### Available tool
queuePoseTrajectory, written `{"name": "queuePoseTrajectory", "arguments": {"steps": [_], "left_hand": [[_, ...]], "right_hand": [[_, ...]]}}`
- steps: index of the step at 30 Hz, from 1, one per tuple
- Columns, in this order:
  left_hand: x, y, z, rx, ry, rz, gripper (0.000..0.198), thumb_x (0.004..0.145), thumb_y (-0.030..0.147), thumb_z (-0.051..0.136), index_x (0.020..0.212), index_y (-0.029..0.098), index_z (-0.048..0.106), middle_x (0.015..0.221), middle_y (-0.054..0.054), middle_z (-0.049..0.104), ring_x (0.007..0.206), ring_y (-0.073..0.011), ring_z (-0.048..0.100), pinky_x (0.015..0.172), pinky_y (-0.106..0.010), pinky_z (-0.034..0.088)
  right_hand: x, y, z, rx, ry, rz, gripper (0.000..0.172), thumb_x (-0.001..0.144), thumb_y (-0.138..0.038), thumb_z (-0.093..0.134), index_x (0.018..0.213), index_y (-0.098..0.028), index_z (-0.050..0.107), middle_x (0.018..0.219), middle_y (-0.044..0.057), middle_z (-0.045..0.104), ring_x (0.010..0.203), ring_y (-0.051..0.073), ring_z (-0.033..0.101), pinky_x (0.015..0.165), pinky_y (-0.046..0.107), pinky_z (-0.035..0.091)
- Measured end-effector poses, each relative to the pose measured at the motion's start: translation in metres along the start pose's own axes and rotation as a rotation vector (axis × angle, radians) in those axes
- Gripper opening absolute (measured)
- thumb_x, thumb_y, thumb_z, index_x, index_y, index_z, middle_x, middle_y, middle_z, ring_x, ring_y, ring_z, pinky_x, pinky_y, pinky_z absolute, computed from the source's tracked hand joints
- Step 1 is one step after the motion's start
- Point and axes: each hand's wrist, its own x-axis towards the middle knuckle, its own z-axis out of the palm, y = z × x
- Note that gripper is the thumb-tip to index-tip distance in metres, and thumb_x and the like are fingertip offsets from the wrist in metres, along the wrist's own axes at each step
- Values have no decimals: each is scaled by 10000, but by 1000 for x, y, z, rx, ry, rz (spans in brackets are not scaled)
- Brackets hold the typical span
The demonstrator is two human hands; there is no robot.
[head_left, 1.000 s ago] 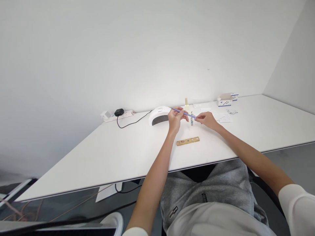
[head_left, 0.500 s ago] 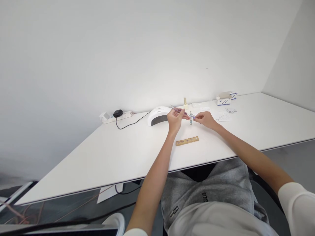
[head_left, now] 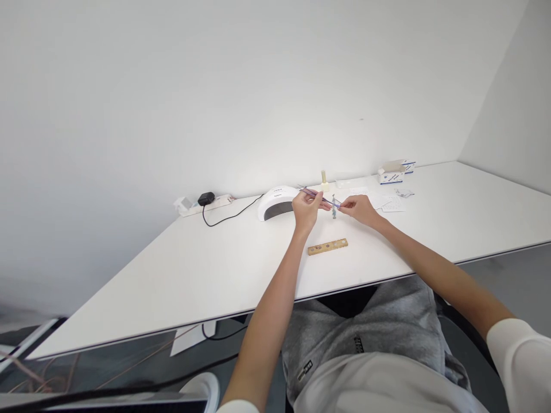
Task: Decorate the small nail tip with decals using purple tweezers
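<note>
My left hand [head_left: 306, 209] is closed around slim purple tweezers [head_left: 313, 194], which slant down to the right. Facing it, my right hand [head_left: 360, 210] pinches a small bluish piece [head_left: 337, 205], too small to name, where the tweezers end. Between both hands a small blue-green and clear upright stand [head_left: 334, 213] rises from the table, partly behind the fingers. Nearer to me lies a flat gold-coloured bar [head_left: 328, 246] with several round spots along it.
A white nail lamp [head_left: 278, 199] stands left of my hands. Behind them is a cream nail polish bottle [head_left: 324, 182]. Papers [head_left: 392, 204] and an opened small white box [head_left: 391, 174] are at the right. A black adapter [head_left: 206, 198] sits on a power strip [head_left: 219, 202].
Both hands stay in almost the same place. The tweezers in my left hand have shifted slightly; my right hand keeps its pinch.
</note>
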Motion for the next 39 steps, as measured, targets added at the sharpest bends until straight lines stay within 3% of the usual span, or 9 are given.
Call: {"name": "queuePoseTrajectory", "arguments": {"steps": [20,39], "left_hand": [[1,-3,-2,7,-11,8,359,712,429,733,753,155,505,586,-5,593,525,-207,674,470,-311,572],[0,-2,-2,65,-5,17,314,718,402,707,736,157,512,575,-1,610,493,-178,655,423,-262,540]], "right_hand": [[-1,-2,0,-52,-51,-57,116,709,-255,659,697,-158,721,678,46,691,628,152,599,586,259,456],[-1,1,1,-8,-35,4,139,697,-280,678,686,-148,721,689,58,704,649,168,625,589,258,464]]}}
